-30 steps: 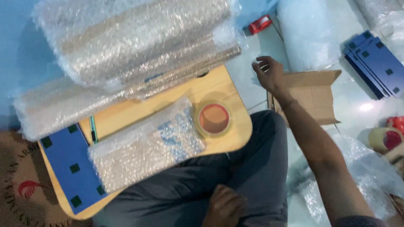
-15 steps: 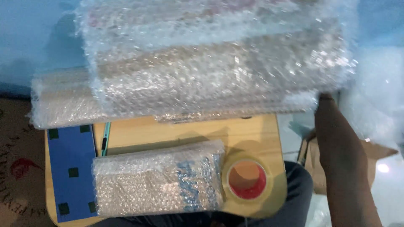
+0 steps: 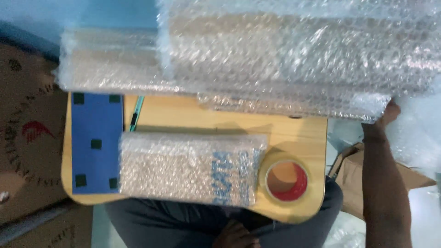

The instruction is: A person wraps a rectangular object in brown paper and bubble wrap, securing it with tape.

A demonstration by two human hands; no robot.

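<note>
Bubble-wrapped bundle [image 3: 294, 59] lies across the far edge of the wooden surface [image 3: 193, 117], beyond the tape roll [image 3: 285, 180], with the right hand [image 3: 385, 117] at its right end, grip hidden, apparently steadying it, while the left hand [image 3: 234, 235], grip unclear, rests below the tape roll.

Right hand [image 3: 389, 115]: reaching forward on an outstretched forearm, fingers hidden. Left hand [image 3: 235, 235]: resting low, knuckles showing.

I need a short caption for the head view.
Right hand at a large bubble-wrap bundle above a wooden lap desk.
</note>
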